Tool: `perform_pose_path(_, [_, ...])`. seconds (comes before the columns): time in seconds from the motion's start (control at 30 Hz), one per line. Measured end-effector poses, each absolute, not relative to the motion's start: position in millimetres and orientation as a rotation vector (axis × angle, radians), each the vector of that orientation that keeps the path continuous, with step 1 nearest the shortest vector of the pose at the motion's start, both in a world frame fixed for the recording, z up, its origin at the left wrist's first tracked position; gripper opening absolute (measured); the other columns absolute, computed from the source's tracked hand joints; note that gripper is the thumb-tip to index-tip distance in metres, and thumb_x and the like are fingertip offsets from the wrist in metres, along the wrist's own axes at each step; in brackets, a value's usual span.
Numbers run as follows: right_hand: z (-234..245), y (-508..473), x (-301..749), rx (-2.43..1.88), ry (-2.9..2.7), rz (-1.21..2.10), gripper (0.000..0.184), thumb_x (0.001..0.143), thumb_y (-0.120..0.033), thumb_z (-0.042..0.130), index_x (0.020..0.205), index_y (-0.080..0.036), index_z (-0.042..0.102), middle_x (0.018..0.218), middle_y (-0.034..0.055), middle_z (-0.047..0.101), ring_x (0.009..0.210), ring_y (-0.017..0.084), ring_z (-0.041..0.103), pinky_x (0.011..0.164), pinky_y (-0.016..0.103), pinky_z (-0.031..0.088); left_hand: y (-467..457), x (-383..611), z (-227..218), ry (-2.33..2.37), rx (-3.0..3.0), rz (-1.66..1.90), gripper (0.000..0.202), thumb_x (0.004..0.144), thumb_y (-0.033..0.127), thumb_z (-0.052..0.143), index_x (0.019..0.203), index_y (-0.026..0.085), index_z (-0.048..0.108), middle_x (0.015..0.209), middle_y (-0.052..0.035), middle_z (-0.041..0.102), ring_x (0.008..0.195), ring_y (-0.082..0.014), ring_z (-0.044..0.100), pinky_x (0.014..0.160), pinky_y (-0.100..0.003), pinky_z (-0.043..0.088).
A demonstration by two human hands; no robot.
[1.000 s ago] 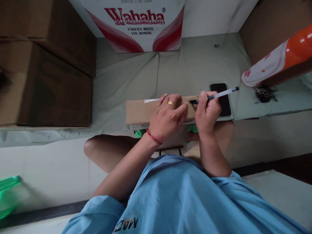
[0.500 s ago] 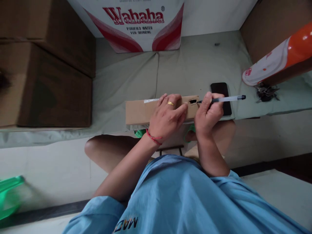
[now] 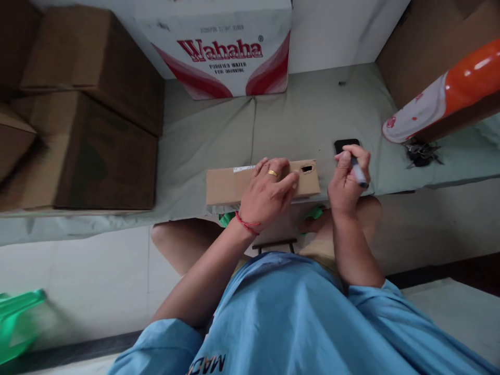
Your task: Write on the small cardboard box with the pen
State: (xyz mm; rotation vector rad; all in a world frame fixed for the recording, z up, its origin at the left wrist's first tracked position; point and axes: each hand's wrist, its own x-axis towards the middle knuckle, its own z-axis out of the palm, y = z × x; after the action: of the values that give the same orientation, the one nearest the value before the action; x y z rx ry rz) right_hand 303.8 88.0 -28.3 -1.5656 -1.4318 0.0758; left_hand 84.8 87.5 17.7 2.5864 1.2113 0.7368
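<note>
The flat cardboard box lies at the middle of the frame, on the near edge of the cloth-covered tabletop. It has a white label strip along its far edge and a ragged dark hole torn near its right end.

Going from the left: a stack of plain brown cartons fills the upper left of the frame, and something green, blurred, sits low at the left edge. At upper centre a white and red Wahaha water carton stands at the back of the tabletop.

The left hand, with a gold ring and a red cord at the wrist, lies fingers spread and pressed flat on the box's right half, pinning it down. The hole is just beside its fingertips.

The right hand is off the box, a little to its right and clear of it, closed around a pen whose tip end points toward the lower right. Behind it a black phone peeks out. Further right lie a bunch of keys and an orange and white bottle on its side.

As I judge it, the box has been pierced but not opened: its flaps look shut, so the opening is left to do.
</note>
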Motion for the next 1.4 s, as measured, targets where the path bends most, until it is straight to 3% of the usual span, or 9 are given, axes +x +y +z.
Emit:
perform_pose_path(0.2, [-42.1,95.1,363.2,-1.869,-1.967,-0.03,0.038,0.102,-0.013,0.045,0.122,-0.019,0.078,0.103,0.0131,0.068,0.105,0.03,0.054,0.094,0.045,0.049,94.5,80.5,17.5,1.123,2.595,0.726,0.039,0.111,0.044,0.048,0.12,0.017,0.075,0.134,-0.0178,0.066,0.126,-0.0307,0.063,0.125,-0.058,0.039])
perform_pose_path(0.3, [-47.8,94.8,369.2,-1.905,-2.143,0.017,0.045,0.099,-0.008,0.045,0.126,-0.02,0.079,0.102,0.014,0.067,0.104,0.031,0.052,0.089,0.042,0.047,95.9,78.3,17.5,1.07,2.618,0.718,0.044,0.102,0.053,0.064,0.123,0.015,0.073,0.135,-0.0205,0.064,0.127,-0.034,0.063,0.124,-0.061,0.04])
perform_pose_path(0.4, [-53.3,95.7,363.1,-1.872,-2.223,0.061,0.047,0.098,-0.007,0.045,0.128,-0.023,0.078,0.104,0.0135,0.069,0.103,0.03,0.052,0.085,0.041,0.046,94.3,75.6,16.2,1.08,2.619,0.662,0.046,0.092,0.042,0.079,0.13,0.018,0.067,0.141,-0.0208,0.059,0.131,-0.0362,0.06,0.123,-0.063,0.042])
perform_pose_path(0.5, [-56.8,97.2,357.6,-1.838,-2.23,0.073,0.059,0.095,-0.005,0.044,0.145,-0.025,0.069,0.112,0.0132,0.072,0.104,0.031,0.053,0.083,0.041,0.046,93.3,73.3,12.4,1.138,2.578,0.647,0.066,0.084,0.027,0.085,0.143,0.02,0.057,0.157,-0.024,0.046,0.145,-0.0404,0.052,0.121,-0.061,0.047])
perform_pose_path(0.6, [-57.7,96.1,361.6,-1.812,-2.126,0.047,0.061,0.097,-0.009,0.044,0.156,-0.02,0.058,0.116,0.0138,0.073,0.105,0.03,0.057,0.089,0.044,0.049,95.5,72.4,9.1,1.169,2.557,0.656,0.082,0.081,0.027,0.089,0.151,0.02,0.047,0.159,-0.0247,0.044,0.148,-0.0424,0.049,0.121,-0.062,0.048])
perform_pose_path(0.73, [-58.6,88.2,387.0,-1.717,-1.845,-0.03,0.042,0.104,-0.02,0.044,0.139,-0.017,0.066,0.109,0.0124,0.076,0.103,0.027,0.065,0.099,0.045,0.051,99.9,72.9,11.1,1.156,2.579,0.627,0.087,0.08,0.03,0.092,0.151,0.022,0.043,0.144,-0.0188,0.058,0.134,-0.0388,0.058,0.119,-0.063,0.048])
perform_pose_path(0.93, [-63.9,72.9,468.7,-1.873,-1.485,-0.185,0.028,0.099,-0.03,0.048,0.109,-0.02,0.072,0.098,0.0131,0.078,0.094,0.027,0.069,0.095,0.045,0.052,101.7,73.8,16.2,1.199,2.55,0.593,0.084,0.077,0.028,0.093,0.146,0.021,0.044,0.139,-0.0161,0.06,0.128,-0.0361,0.059,0.113,-0.058,0.052])
perform_pose_path(1.17, [-77.5,57.6,561.1,-2.309,-1.252,-0.074,0.04,0.089,-0.026,0.046,0.114,-0.018,0.075,0.09,0.0118,0.077,0.081,0.027,0.067,0.081,0.039,0.05,103.4,74.3,16.4,1.263,2.471,0.54,0.077,0.081,0.035,0.088,0.144,0.021,0.046,0.141,-0.0169,0.059,0.132,-0.0366,0.058,0.114,-0.058,0.051])
perform_pose_path(1.4, [-95.7,57.9,573.9,-2.422,-1.161,-0.107,0.043,0.087,-0.022,0.046,0.113,-0.014,0.079,0.093,0.0161,0.079,0.082,0.028,0.066,0.077,0.038,0.044,105.1,73.6,18.4,1.345,2.405,0.487,0.09,0.081,0.042,0.086,0.157,0.018,0.046,0.149,-0.0193,0.057,0.139,-0.0388,0.058,0.119,-0.058,0.049])
